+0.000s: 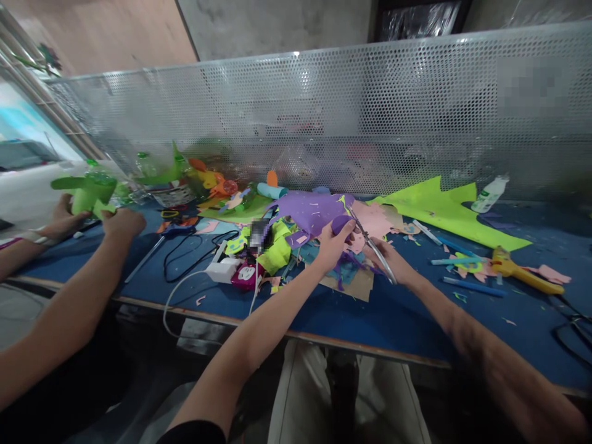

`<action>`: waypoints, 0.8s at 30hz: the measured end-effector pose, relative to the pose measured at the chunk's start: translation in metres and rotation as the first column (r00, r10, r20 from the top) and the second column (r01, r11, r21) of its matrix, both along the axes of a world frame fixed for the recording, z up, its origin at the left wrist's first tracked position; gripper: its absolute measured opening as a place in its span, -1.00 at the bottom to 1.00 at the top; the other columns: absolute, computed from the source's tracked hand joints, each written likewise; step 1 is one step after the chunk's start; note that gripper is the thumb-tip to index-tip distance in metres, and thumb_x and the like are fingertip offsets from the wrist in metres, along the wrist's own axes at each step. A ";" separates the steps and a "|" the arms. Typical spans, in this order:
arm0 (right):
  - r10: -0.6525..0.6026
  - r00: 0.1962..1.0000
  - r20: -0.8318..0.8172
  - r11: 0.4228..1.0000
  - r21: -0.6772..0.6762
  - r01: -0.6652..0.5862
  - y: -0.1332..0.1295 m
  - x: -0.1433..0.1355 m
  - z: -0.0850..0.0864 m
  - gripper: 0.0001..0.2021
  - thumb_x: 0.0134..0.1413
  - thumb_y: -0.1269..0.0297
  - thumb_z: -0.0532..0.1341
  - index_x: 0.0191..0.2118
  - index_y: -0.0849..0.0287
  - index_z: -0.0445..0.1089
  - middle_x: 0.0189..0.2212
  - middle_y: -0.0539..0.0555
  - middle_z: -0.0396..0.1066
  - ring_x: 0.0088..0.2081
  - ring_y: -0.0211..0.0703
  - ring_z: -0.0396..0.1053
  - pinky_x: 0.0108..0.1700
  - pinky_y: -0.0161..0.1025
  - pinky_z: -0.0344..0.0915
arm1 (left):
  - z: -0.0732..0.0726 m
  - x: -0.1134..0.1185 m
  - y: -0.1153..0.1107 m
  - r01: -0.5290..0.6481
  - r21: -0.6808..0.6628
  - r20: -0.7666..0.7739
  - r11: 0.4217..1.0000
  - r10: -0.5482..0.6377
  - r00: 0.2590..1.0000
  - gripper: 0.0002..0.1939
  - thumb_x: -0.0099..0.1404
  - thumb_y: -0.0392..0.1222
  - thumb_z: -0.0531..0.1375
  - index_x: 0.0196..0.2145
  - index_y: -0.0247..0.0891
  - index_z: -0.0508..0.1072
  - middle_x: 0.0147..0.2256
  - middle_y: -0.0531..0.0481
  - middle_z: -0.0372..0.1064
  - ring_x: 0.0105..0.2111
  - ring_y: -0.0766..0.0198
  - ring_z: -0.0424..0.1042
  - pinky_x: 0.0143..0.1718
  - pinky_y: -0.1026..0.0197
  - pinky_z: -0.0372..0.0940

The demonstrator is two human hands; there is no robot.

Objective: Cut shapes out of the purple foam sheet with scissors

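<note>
A small, rounded purple piece of thin sheet material [341, 224] is just in front of the large purple sheet [308, 209], pinched between the thumb and fingers of the left hand [333, 246]. The right hand [393, 262] curls around the handles of silver metal scissors [366, 235]; whether the blades are parted, I cannot tell. With blades so near the left fingertips, a slip could nick skin or spoil the curve, and the large sheet could get snipped too. Loose multicoloured scraps [351, 268] in front of it might hide a dropped piece. To its left, a white cable [165, 305] loops over the surface [402, 333] edge, where a snag could drag the boxy white plastic adapter [224, 270].
</note>
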State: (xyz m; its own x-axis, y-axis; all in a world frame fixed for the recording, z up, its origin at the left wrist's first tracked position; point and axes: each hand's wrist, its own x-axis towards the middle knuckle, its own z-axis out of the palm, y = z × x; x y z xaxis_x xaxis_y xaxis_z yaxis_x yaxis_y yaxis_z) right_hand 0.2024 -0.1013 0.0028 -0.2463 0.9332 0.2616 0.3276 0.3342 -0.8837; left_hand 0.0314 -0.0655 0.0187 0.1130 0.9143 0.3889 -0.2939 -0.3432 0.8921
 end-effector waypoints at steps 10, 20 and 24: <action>-0.017 1.000 -0.005 0.999 -0.028 0.017 -0.001 0.000 0.004 -0.49 -0.01 -0.33 0.13 -0.44 0.10 0.25 -0.65 -0.15 0.05 -0.60 -0.31 0.05 -0.55 -0.32 0.06 | -0.001 0.002 0.000 -0.002 0.020 -0.006 1.000 0.002 1.000 -0.57 0.25 0.20 0.33 -0.36 -0.28 0.53 -0.40 -0.02 0.47 -0.54 0.42 0.29 -0.50 0.28 0.26; 0.041 0.999 -0.012 0.999 -0.012 -0.041 -0.002 0.004 0.000 -0.52 0.09 -0.27 0.10 -0.42 0.10 0.23 -0.63 -0.14 0.06 -0.59 -0.32 0.03 -0.56 -0.32 0.06 | -0.002 0.000 0.001 0.052 0.015 -0.009 0.999 -0.052 0.999 -0.60 0.27 0.15 0.34 -0.35 -0.30 0.54 -0.40 -0.04 0.48 -0.54 0.43 0.26 -0.50 0.30 0.25; 0.043 0.999 0.025 0.999 0.013 -0.043 -0.005 0.004 0.004 -0.53 0.12 -0.25 0.07 -0.42 0.10 0.22 -0.61 -0.12 0.12 -0.58 -0.30 0.06 -0.54 -0.31 0.08 | 0.001 0.000 -0.001 0.060 0.025 0.000 0.998 -0.060 0.998 -0.57 0.27 0.18 0.33 -0.37 -0.31 0.54 -0.41 -0.04 0.49 -0.54 0.43 0.23 -0.50 0.29 0.23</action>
